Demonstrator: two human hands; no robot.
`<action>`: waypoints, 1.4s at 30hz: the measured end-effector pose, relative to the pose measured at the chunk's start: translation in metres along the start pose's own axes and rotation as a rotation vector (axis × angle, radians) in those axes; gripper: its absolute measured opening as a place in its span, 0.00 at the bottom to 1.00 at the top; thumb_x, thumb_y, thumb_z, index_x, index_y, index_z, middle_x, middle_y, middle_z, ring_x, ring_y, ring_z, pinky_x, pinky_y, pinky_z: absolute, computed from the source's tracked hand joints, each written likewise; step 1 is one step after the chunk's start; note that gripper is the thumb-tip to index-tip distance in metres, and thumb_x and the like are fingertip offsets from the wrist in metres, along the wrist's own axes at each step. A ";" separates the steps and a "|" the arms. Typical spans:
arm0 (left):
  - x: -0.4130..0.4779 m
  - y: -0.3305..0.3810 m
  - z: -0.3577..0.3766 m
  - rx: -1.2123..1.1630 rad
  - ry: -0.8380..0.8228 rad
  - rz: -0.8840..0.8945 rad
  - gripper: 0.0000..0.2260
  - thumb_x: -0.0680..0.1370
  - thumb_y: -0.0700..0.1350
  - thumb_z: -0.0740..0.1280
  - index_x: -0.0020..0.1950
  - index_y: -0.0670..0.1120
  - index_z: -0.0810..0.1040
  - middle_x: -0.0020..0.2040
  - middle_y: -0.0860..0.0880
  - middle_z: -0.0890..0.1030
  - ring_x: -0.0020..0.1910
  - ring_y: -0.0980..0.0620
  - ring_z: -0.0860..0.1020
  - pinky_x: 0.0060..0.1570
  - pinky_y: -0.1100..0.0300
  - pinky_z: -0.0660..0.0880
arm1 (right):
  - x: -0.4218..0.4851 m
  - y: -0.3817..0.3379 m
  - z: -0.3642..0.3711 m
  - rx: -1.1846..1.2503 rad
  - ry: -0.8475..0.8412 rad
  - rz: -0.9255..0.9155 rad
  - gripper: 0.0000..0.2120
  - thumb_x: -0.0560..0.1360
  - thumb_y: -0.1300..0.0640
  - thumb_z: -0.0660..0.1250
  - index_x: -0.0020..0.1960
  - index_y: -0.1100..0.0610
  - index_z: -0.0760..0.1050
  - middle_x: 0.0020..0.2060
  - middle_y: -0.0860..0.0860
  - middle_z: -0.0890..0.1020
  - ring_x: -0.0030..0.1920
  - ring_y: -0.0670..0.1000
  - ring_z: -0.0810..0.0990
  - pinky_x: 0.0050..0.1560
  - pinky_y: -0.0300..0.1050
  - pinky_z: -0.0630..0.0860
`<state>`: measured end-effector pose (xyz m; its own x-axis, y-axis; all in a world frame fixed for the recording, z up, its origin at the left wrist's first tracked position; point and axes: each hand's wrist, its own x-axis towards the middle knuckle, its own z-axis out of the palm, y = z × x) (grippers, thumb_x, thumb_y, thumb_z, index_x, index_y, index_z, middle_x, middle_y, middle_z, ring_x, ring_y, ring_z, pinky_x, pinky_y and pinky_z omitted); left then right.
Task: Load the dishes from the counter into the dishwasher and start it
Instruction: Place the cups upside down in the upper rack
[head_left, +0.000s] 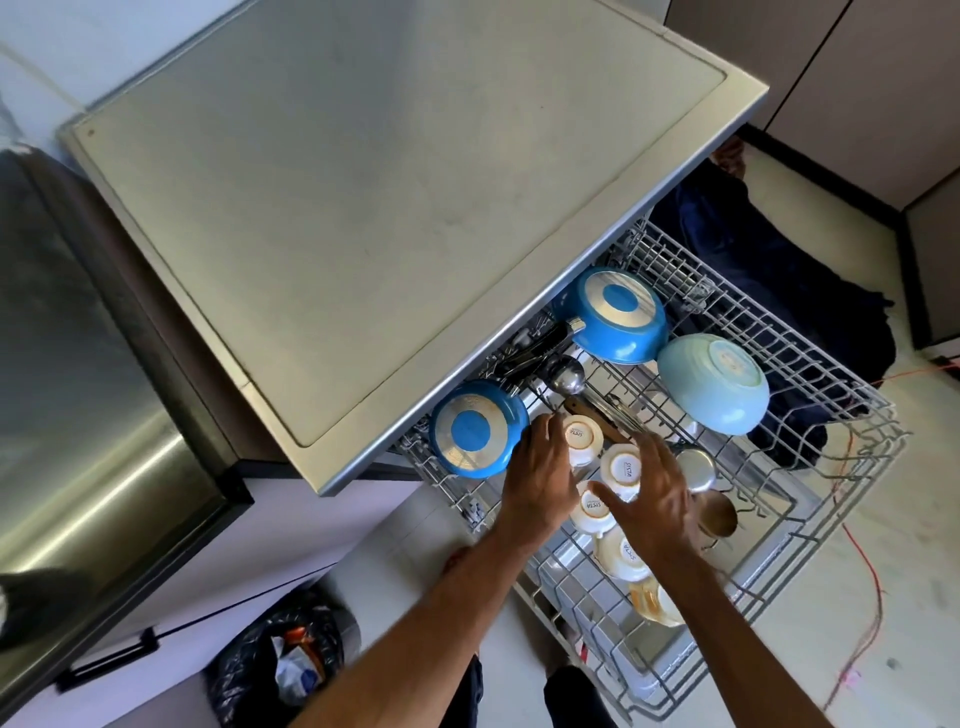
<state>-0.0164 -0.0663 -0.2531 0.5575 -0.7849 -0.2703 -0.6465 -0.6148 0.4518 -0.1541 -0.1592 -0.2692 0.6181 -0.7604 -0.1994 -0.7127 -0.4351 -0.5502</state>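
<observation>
Head camera looks down on the dishwasher (363, 208), whose wire rack (878, 415) is pulled out toward the near right. The loading seems to be well advanced. On the rack already lie, all bottom-up, a small blue pan (472, 428) at the left, a larger blue pan (618, 312) at the far side, and a light blue bowl (717, 384) to the right of it. A steel ladle (563, 376) lies between the two pans. In the middle stands a group of white cups (623, 467), turned upside down, with a steel cup (696, 470) and a copper-coloured cup (719, 514) just beside them on the right.

Both hands are over the cups. The left hand (540, 473) reaches between the small pan and the farthest cup (582, 439). Its fingers are at that cup, but I cannot tell if they grasp it. The right hand (654, 499) hovers above the cups with fingers spread and relaxed, holding nothing.

In my judgement the person is arranging the cups, so this step is late in the loading. What is left is any dishes that wait on the counter, which I cannot see in this view, and then pushing the rack in, closing the door and starting the machine. The right part of the rack has free places for more.
</observation>
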 end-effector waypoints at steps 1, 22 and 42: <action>-0.006 0.001 -0.007 -0.033 0.027 0.009 0.31 0.76 0.48 0.71 0.75 0.41 0.65 0.71 0.41 0.72 0.70 0.44 0.72 0.68 0.50 0.72 | -0.006 -0.009 -0.004 0.012 0.037 -0.017 0.43 0.67 0.43 0.79 0.73 0.63 0.67 0.70 0.67 0.71 0.70 0.67 0.72 0.62 0.67 0.76; -0.218 -0.040 -0.314 -0.399 0.635 -0.180 0.14 0.80 0.53 0.61 0.65 0.53 0.74 0.58 0.57 0.78 0.52 0.60 0.79 0.55 0.63 0.77 | -0.062 -0.384 -0.106 0.341 -0.047 -0.657 0.20 0.74 0.60 0.66 0.66 0.56 0.74 0.60 0.49 0.79 0.57 0.51 0.80 0.54 0.54 0.81; -0.348 -0.298 -0.381 -0.263 0.804 -0.656 0.19 0.69 0.36 0.67 0.58 0.49 0.77 0.54 0.52 0.80 0.55 0.51 0.78 0.59 0.62 0.71 | -0.151 -0.588 0.053 -0.314 -0.809 -0.960 0.41 0.63 0.38 0.75 0.72 0.47 0.68 0.66 0.45 0.73 0.64 0.48 0.74 0.63 0.42 0.72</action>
<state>0.1809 0.4192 0.0302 0.9970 0.0331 0.0696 -0.0170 -0.7867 0.6171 0.1896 0.2368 0.0412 0.8679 0.3757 -0.3248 0.1467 -0.8187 -0.5552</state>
